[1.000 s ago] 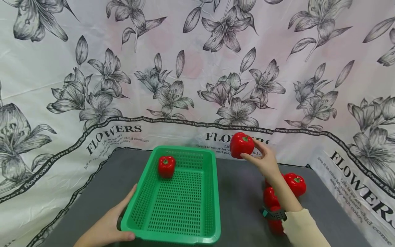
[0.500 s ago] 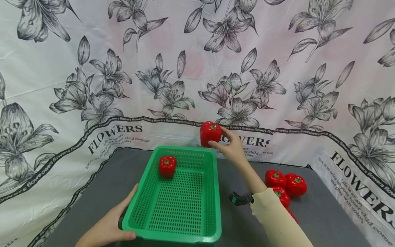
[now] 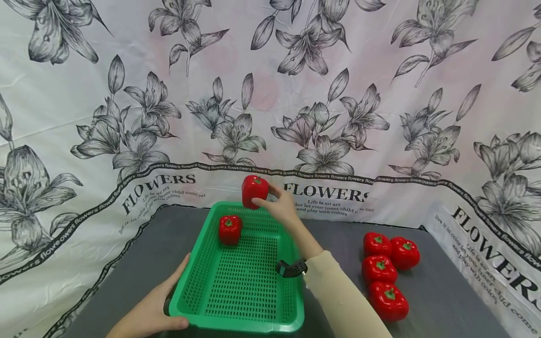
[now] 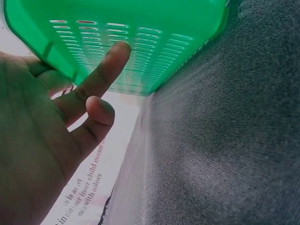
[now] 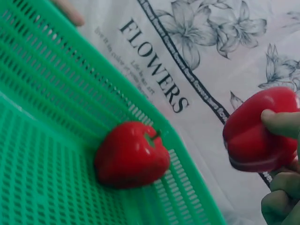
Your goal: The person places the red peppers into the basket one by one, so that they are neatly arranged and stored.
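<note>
A red bell pepper (image 3: 255, 190) is pinched between the fingers and thumb of my right hand (image 3: 281, 206), held up over the back rim of a green plastic basket (image 3: 236, 324). In the right wrist view, my thumb presses the side of this held pepper (image 5: 255, 131). Another red bell pepper (image 3: 230, 230) sits upright inside the basket, at its back left. My left hand (image 3: 150, 305) rests against the front left corner, thumb at the front wall. The left wrist view shows the left hand's fingers (image 4: 105, 70) spread and fairly straight beside the slotted wall.
Several more red bell peppers (image 3: 380, 270) stand in a cluster on the grey tabletop (image 3: 334, 244), right of the basket. A white cloth (image 3: 262, 94) printed with lilies hangs behind and at the sides. A black wristband (image 3: 291, 269) circles my right wrist.
My right hand has carried its pepper leftward from beside the basket to over its back rim. The peppers on the right have come out from behind the arm. My left hand stays put.
</note>
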`<move>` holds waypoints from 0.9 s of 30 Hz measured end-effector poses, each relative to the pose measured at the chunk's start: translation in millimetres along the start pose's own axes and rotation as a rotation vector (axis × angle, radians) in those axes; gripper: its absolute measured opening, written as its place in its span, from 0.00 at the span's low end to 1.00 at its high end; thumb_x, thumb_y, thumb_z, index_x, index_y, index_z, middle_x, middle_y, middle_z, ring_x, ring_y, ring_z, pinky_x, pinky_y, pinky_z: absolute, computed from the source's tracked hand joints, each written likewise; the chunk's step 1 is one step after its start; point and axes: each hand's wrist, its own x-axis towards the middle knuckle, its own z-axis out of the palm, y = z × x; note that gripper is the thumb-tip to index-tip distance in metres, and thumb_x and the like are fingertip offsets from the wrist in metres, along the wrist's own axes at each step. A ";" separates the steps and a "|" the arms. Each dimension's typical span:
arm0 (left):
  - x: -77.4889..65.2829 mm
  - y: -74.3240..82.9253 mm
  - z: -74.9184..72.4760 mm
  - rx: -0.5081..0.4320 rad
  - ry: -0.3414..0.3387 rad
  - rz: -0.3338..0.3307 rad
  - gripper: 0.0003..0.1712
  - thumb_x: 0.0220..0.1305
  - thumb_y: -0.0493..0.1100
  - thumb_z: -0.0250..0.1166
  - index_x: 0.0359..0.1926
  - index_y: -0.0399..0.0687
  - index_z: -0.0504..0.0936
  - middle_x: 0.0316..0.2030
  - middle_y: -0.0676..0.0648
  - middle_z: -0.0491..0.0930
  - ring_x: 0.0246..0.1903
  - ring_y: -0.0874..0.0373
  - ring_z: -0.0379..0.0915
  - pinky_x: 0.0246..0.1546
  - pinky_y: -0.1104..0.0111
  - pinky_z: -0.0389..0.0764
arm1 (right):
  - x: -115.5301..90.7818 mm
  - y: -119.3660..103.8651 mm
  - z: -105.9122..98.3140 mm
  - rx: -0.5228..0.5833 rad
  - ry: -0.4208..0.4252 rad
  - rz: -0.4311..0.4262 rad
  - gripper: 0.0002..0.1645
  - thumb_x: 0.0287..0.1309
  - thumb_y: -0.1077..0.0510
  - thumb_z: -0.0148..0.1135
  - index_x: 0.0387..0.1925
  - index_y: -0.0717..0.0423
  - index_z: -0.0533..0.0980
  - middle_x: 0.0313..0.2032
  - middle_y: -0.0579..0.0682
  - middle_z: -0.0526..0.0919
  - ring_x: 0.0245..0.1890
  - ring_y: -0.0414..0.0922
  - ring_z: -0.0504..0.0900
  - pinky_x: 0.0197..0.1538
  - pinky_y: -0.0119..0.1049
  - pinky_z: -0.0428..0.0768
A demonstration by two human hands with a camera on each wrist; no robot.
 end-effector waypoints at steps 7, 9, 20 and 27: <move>0.2 -4.0 2.4 -0.002 0.001 0.017 0.66 0.69 0.47 0.74 0.86 0.68 0.31 0.84 0.34 0.33 0.70 0.64 0.67 0.60 0.70 0.77 | -0.6 6.4 18.2 -0.003 0.051 0.134 0.44 0.57 0.55 0.79 0.73 0.60 0.73 0.65 0.57 0.83 0.72 0.59 0.71 0.73 0.65 0.65; 0.0 -4.2 2.6 0.000 0.004 0.022 0.66 0.69 0.47 0.74 0.86 0.70 0.31 0.84 0.34 0.33 0.70 0.64 0.67 0.60 0.70 0.77 | -2.4 9.0 20.7 -0.008 0.055 0.173 0.44 0.56 0.57 0.79 0.72 0.60 0.73 0.65 0.58 0.83 0.71 0.59 0.72 0.72 0.65 0.67; 1.3 -6.4 2.5 0.013 0.012 0.022 0.67 0.68 0.46 0.75 0.86 0.67 0.31 0.84 0.36 0.34 0.69 0.61 0.70 0.60 0.70 0.77 | -7.9 24.2 23.8 -0.045 0.017 0.305 0.43 0.50 0.65 0.77 0.69 0.62 0.75 0.64 0.60 0.81 0.66 0.61 0.75 0.65 0.60 0.77; 0.3 -5.5 1.5 0.024 0.025 -0.013 0.69 0.65 0.44 0.76 0.86 0.70 0.32 0.85 0.41 0.34 0.70 0.60 0.69 0.61 0.70 0.76 | -11.3 31.5 27.8 -0.128 -0.029 0.335 0.42 0.48 0.67 0.77 0.68 0.64 0.76 0.62 0.62 0.82 0.61 0.61 0.79 0.61 0.57 0.81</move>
